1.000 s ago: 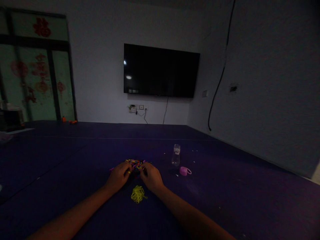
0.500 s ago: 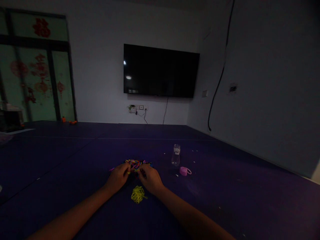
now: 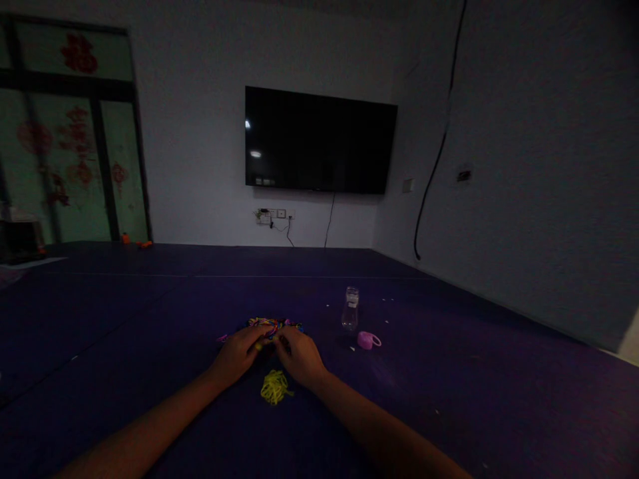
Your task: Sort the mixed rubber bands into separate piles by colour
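Note:
My left hand [image 3: 236,356] and my right hand [image 3: 301,358] meet over a pile of many-coloured elastic bands [image 3: 264,322] on the purple floor. A bit of yellow band shows at the fingertips of each hand, pinched between thumb and fingers. Whether it is one band or two is too small to tell. Closer to me, between my forearms, lies a loose heap of yellow elastic bands [image 3: 274,387]. Part of the coloured pile is hidden behind my fingers.
Right of my hands a clear bottle [image 3: 350,311] stands uncapped, with a pink lid with a loop [image 3: 365,340] beside it. White scraps dot the purple floor [image 3: 449,372]. At the far wall hangs a television [image 3: 319,141]; small orange objects [image 3: 144,245] lie by the door.
The fingers of my left hand have stretched further over the coloured pile, toward my right hand. My right hand has barely shifted. The yellow heap, bottle and lid stay in place.

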### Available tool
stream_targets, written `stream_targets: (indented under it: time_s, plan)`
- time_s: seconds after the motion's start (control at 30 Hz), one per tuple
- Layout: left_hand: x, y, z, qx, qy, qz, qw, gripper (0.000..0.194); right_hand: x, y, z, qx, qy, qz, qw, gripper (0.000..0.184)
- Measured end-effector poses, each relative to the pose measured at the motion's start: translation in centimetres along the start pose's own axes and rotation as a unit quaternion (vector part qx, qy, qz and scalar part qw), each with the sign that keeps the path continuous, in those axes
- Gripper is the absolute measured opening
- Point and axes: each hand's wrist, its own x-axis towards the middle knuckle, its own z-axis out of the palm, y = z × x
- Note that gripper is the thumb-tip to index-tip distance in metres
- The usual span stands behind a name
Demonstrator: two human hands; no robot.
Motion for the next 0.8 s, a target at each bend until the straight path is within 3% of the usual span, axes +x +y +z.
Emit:
stream_targets:
  time_s: [0.3,0.63,0.8]
  plan:
    - [-0.39,-0.38,0.26,0.030,-0.010,0.042,0.999,0.055,-0.05,0.07,-0.04,0.000,0.006,-0.010,1.000,0.013]
    - [-0.06,0.34,-0.08,0.022,0.007,0.045,0.999,0.027,-0.01,0.33,0.11,0.005,0.018,-0.010,1.000,0.013]
    - [-0.10,0.06,0.13,0.024,0.017,0.058,0.998,0.022,-0.01,0.35,0.14,0.007,0.015,-0.002,1.000,0.013]
